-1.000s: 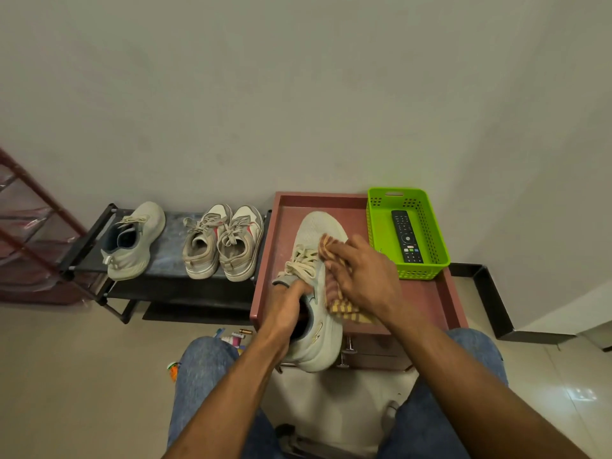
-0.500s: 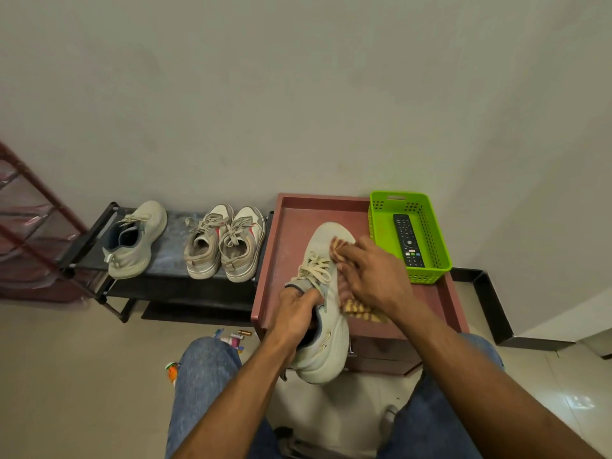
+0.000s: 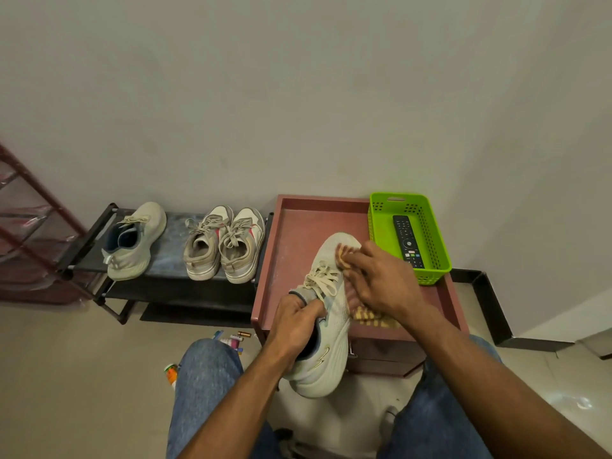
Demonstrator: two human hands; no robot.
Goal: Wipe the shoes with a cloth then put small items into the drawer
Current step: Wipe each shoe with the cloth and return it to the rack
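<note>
A pale grey-green sneaker [image 3: 326, 366] lies over the front edge of the reddish-brown drawer cabinet [image 3: 291, 246], toe pointing away. My left hand [image 3: 296, 321] grips it at the collar, fingers tucked inside the opening. My right hand [image 3: 381, 279] presses a yellow-and-brown striped cloth [image 3: 372, 319] against the shoe's right side near the toe. Small items [image 3: 233, 341], among them a battery and little tubes, lie on the floor left of the cabinet. The drawer front [image 3: 381, 354] shows below the cabinet top.
A black shoe rack [image 3: 86, 246] at the left carries the matching sneaker [image 3: 134, 241] and a beige pair [image 3: 225, 246]. A green basket [image 3: 430, 233] with a remote [image 3: 408, 241] stands on the cabinet's back right. A red rack [image 3: 29, 223] stands far left. My knees frame the bottom.
My right hand with the cloth has slid forward along the shoe toward the toe. The shoe has shifted slightly toward me in my left hand.
</note>
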